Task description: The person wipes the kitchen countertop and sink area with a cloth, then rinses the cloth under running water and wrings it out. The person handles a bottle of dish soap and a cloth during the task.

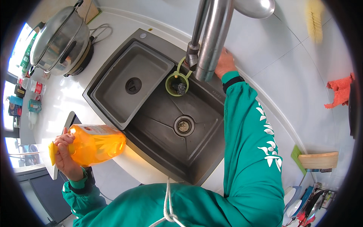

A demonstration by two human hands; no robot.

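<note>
My left hand (pixel 65 159) grips a large bottle of orange liquid (pixel 97 146) by its neck, below the yellow top (pixel 52 153). The bottle lies tilted over the counter's front edge, its base towards the sink. Behind the stainless steel faucet (pixel 214 37), my right hand (pixel 225 63) reaches to the sink's back rim; its fingers are mostly hidden, and I cannot tell what they touch. The dark grey sink (pixel 164 139) has a drain (pixel 184 125) in its floor and a shallow inset basin (pixel 113 76) at the left. A green hanging strainer cup (pixel 169 90) holds a grey scouring pad (pixel 181 88).
At the back left stands a lidded steel pot (pixel 61 42) on an electric base. Several bottles (pixel 35 86) line the far left. A red cloth (pixel 340 89) and a yellow bottle brush (pixel 314 22) hang at the right wall, above a wooden board (pixel 319 160).
</note>
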